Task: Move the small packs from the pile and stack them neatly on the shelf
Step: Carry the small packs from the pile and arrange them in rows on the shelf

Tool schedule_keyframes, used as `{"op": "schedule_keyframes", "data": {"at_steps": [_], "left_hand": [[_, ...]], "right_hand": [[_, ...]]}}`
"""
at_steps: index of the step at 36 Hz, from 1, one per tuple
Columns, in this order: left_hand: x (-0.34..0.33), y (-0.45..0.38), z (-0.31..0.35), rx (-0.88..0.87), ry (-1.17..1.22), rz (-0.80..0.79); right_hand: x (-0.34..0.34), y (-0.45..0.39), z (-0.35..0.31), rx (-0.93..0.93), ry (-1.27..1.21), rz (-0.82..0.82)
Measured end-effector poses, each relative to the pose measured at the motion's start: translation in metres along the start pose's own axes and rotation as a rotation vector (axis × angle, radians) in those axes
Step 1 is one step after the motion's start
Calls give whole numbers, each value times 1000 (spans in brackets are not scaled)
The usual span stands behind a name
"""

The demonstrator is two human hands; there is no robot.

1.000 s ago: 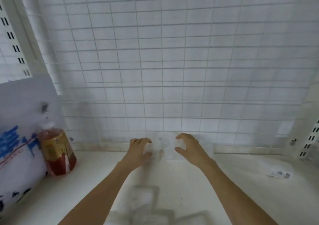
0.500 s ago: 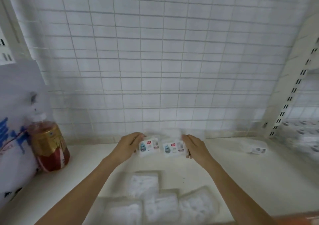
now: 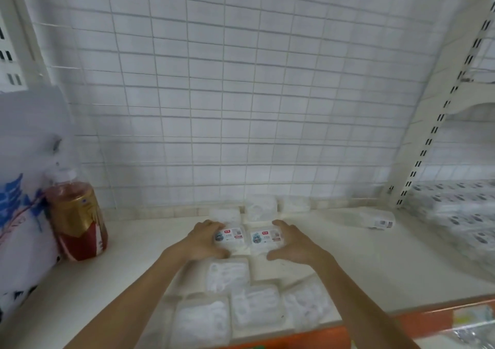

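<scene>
Two small white packs with printed labels sit side by side on the cream shelf (image 3: 361,263). My left hand (image 3: 201,241) grips the left pack (image 3: 231,237) and my right hand (image 3: 294,244) grips the right pack (image 3: 266,237). Several plain white packs (image 3: 251,306) lie flat in rows in front of them, near the shelf's front edge. More white packs (image 3: 261,208) stand against the back wire grid, just behind the two held ones. One loose pack (image 3: 375,218) lies alone to the right.
A red and gold bottle (image 3: 77,222) stands at the left beside a blue and white bag (image 3: 18,214). A slotted upright (image 3: 434,134) divides off the right bay, which holds stacked packs (image 3: 460,214). An orange strip (image 3: 294,339) edges the shelf front.
Both hands have drawn back from the rear grid toward me with a pack each, and now hold the two packs low, on the shelf behind the front rows. The view has tilted down.
</scene>
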State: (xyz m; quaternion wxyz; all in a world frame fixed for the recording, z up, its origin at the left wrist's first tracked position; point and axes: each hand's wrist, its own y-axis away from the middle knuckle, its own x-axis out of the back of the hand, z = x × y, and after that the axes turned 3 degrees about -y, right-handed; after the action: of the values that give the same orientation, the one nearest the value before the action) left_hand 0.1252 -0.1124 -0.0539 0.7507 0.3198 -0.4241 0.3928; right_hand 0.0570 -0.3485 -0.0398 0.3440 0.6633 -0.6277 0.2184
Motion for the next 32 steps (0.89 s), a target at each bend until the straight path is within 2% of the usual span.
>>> {"op": "schedule_keyframes", "data": {"at_steps": [3, 8, 13, 18, 23, 29, 32], "left_hand": [[-5, -3, 1, -6, -5, 35], [-5, -1, 4, -63, 24, 160], [0, 5, 29, -202, 95, 231], [-6, 12, 90, -367, 134, 234], [-29, 25, 169, -551, 170, 202], [-83, 50, 261, -724, 203, 123], [-117, 61, 298, -730, 240, 76]], "right_hand": [[-5, 3, -3, -25, 100, -16], [-8, 13, -3, 42, 209, 124], [7, 48, 7, 78, 150, 219], [40, 108, 33, 25, 250, 335], [66, 181, 74, -4, 228, 507], [86, 273, 131, -70, 195, 690], [93, 318, 160, -152, 130, 739]]}}
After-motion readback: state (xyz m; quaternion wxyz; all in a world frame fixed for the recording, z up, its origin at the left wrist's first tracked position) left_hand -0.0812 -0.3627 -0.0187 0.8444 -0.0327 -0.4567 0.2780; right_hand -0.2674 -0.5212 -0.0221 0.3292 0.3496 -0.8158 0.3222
